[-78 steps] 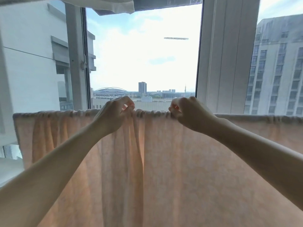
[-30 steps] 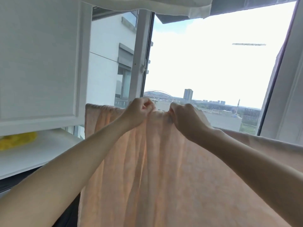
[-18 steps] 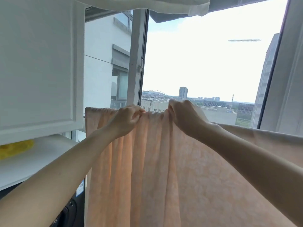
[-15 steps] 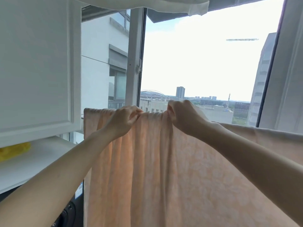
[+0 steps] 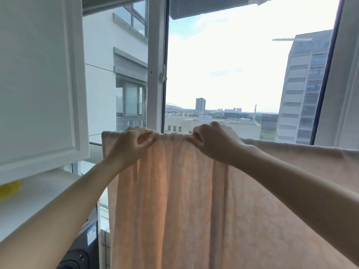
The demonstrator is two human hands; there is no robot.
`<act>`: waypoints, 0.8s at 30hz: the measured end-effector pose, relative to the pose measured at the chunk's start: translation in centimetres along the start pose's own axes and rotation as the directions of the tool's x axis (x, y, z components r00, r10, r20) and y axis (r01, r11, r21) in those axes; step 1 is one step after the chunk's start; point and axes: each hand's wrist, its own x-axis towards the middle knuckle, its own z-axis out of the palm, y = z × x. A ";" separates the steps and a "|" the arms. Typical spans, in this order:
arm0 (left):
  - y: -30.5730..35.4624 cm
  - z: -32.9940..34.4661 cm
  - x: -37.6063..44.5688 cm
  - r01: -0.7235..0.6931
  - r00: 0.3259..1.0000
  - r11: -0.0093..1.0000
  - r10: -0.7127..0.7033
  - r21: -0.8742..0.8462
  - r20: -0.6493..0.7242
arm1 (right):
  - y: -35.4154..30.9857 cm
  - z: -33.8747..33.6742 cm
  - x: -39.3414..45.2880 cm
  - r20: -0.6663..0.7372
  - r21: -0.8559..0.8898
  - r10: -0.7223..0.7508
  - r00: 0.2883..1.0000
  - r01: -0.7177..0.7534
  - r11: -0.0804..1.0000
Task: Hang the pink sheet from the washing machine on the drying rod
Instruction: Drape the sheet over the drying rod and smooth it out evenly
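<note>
**Over the rod by the window, two hands work the gathered sheet**

At the top fold, the pink sheet [image 5: 184, 200] already hangs over the drying rod [image 5: 95, 144], of which only a short bare end shows past the cloth's left edge. The rest of the rod is hidden under the fabric. The sheet falls in long pleats below the hands and runs off to the right, where its top edge lies flatter.

The left hand [image 5: 132, 147] has its fingers curled and pinches a bunch of cloth at the fold, thumb against fingertips. The right hand [image 5: 212, 142] grips the fold the same way, knuckles up and fingers tucked into the fabric. Between them the cloth is puckered into small tight gathers. Holding at the very top makes sense: there the fabric can slide along the rod without dragging the hanging part off.

My reading is that the hanging itself is done and the step in hand is spreading the bunched stretch so it dries evenly. The hands would likely need to draw apart along the rod.

A white cupboard door [image 5: 38, 84] stands just left of the sheet's edge, and the window frame [image 5: 156, 65] rises behind it.
</note>
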 end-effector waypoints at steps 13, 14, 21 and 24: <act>-9.6 -2.4 -1.7 0.430 0.845 0.878 -0.474 -0.210 -0.248 | -3.7 3.1 4.0 -0.097 -0.195 -0.017 0.995 -0.002 0.981; -9.9 -2.7 -1.6 0.504 0.819 0.814 -0.557 -0.289 -0.138 | -3.9 3.4 4.2 -0.103 -0.196 -0.015 0.995 -0.006 0.981; -10.3 -3.8 -1.8 0.561 0.803 0.565 -0.548 -0.605 0.233 | -5.7 4.5 5.3 -0.117 -0.170 -0.034 0.993 0.014 0.985; -9.5 -4.2 -1.7 0.528 0.843 0.625 -0.468 -0.575 0.266 | -6.8 5.0 6.1 -0.123 -0.132 -0.036 0.992 0.020 0.991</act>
